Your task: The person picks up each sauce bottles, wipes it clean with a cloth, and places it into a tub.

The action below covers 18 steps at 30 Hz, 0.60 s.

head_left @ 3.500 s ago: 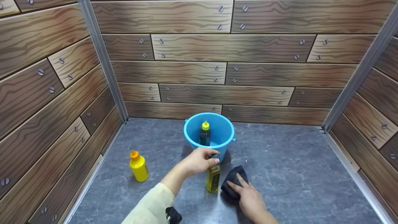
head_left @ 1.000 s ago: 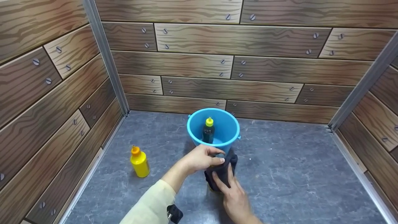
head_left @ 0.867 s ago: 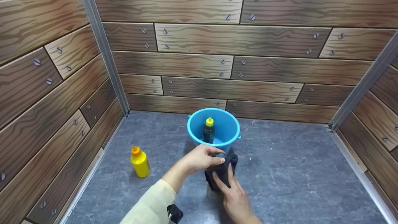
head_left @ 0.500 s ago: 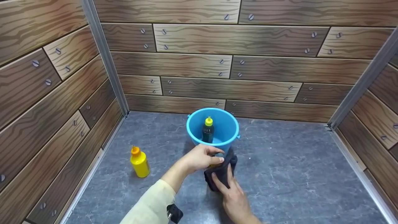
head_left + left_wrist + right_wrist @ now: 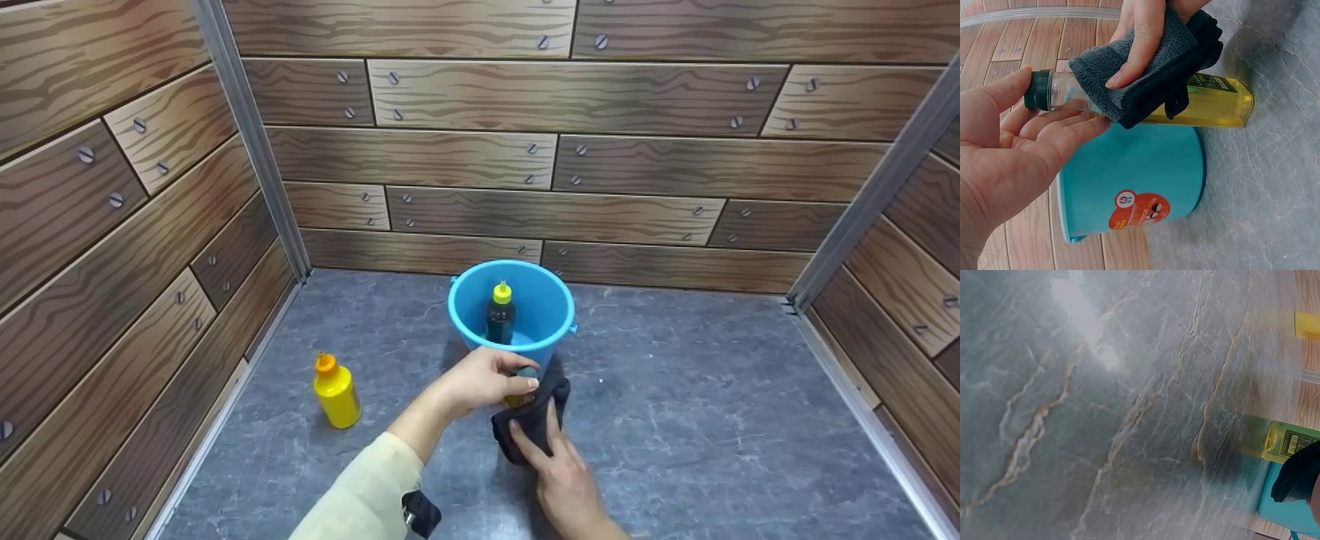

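In the head view my left hand [image 5: 480,384] holds a clear bottle of yellow liquid at its top, in front of the bucket. The left wrist view shows the thumb at the dark green cap [image 5: 1037,90], with fingers on the other side of the neck. My right hand [image 5: 566,480] grips a folded dark grey cloth [image 5: 1129,67] around the bottle's middle, its thumb pressing on the cloth. The bottle [image 5: 1216,109] stands on the grey surface; its lower part, with a dark label, shows beyond the cloth in the left wrist view.
A blue bucket [image 5: 551,330] stands just behind the hands, with a dark bottle [image 5: 500,319] with a yellow cap inside. To the left stands a yellow bottle [image 5: 337,394] with an orange cap. Wood-patterned walls [image 5: 465,157] enclose the grey marbled surface [image 5: 690,405].
Since the oldest frame my right hand has brought the cloth from the surface against the bottle. Over the last second, the cloth has slid slightly down, showing more yellow below my left hand.
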Motion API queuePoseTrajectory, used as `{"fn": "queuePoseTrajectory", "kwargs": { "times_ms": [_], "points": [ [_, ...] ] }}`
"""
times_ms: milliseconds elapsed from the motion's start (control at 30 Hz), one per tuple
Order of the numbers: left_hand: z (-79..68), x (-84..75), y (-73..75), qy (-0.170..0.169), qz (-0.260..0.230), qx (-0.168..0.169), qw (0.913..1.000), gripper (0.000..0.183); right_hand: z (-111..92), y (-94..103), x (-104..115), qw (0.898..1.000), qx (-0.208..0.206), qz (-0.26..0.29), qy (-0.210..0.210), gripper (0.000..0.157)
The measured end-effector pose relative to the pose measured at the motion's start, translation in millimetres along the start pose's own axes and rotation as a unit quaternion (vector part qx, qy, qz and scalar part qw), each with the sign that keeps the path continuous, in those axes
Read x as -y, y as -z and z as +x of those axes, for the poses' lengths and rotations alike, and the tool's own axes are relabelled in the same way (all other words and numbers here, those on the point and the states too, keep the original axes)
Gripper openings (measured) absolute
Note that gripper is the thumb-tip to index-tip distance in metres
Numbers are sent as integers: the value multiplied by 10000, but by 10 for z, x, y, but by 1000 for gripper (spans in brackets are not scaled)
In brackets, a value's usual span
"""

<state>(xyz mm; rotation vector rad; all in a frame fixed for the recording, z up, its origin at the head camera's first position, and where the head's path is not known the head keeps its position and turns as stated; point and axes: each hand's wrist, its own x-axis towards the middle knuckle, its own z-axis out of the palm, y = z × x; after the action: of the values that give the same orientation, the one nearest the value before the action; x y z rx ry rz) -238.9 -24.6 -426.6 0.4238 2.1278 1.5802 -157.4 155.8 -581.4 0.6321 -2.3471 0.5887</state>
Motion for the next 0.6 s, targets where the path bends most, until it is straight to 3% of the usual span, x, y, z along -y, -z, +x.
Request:
{"fn": "queuePoseTrajectory", "kwargs": {
  "times_ms": [133,267,467,600],
  "points": [
    [3,-1,4,12,104,-31,9999,31,-25,-3,-14,9999,165,40,-14,95],
    [3,-1,5,16,193,-57,9998,30,-73,1,-32,9972,714,84,-200,89],
    [5,4,6,-27,254,-57,9997,30,-107,38,-49,9818,1738,294,-701,80],
    [9,3,8,-69,227,-38,9997,30,-101,54,-57,9729,2114,371,-864,82]
  ]
}}
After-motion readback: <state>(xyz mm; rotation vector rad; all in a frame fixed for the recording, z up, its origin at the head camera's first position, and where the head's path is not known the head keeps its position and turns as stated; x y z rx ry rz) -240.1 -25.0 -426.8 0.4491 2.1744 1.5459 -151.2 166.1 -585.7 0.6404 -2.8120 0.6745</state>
